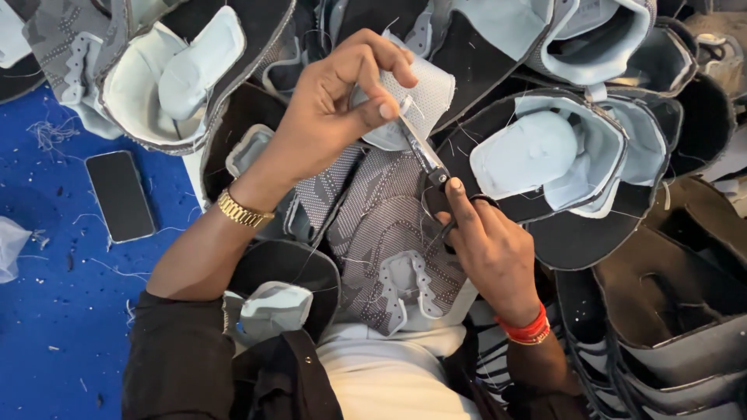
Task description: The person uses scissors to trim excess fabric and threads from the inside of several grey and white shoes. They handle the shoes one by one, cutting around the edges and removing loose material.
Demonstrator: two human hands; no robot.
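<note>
- shoe upper lies on the person's lap, tongue end away from the body
- left hand on its far end, pinching the tongue
- scissors between both hands, tips at the tongue edge
- right hand just right of the upper
- phone on the floor, left of the lap
- piled uppers behind and right
</note>
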